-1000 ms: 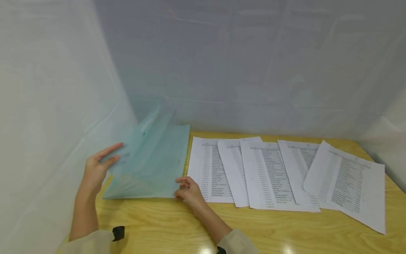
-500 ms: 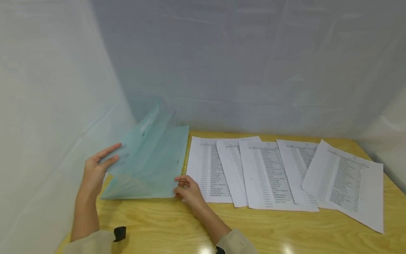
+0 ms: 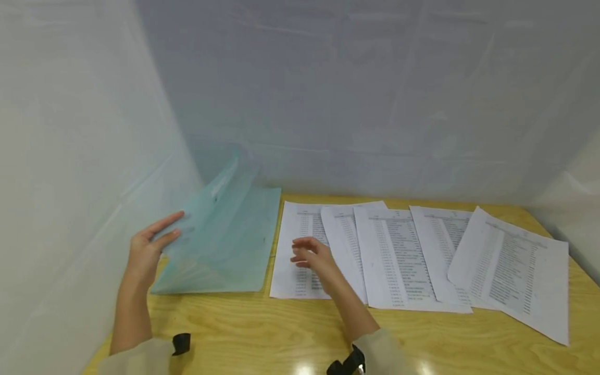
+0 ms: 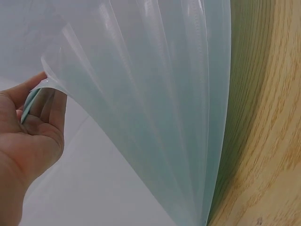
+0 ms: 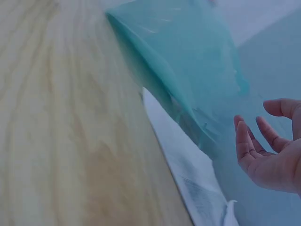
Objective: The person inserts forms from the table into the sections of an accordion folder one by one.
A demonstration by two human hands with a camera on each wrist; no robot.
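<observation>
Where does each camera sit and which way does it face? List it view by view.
Head: above, looking forward and down at the table, green folder, printed sheets; both forearms show.
Left wrist: close behind the left hand, facing the lifted folder leaves.
Right wrist: low, facing the right hand and the folder.
All three share the folder.

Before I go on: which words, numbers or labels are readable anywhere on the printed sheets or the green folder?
Five white printed paper sheets on the wooden table: columns of small dark print, too small and blurred to read; no line can be quoted.
Translucent green plastic folder, cover gripped by the left hand: no text or label visible, only small dark specks.
Right hand above the leftmost sheet: no markings.
</observation>
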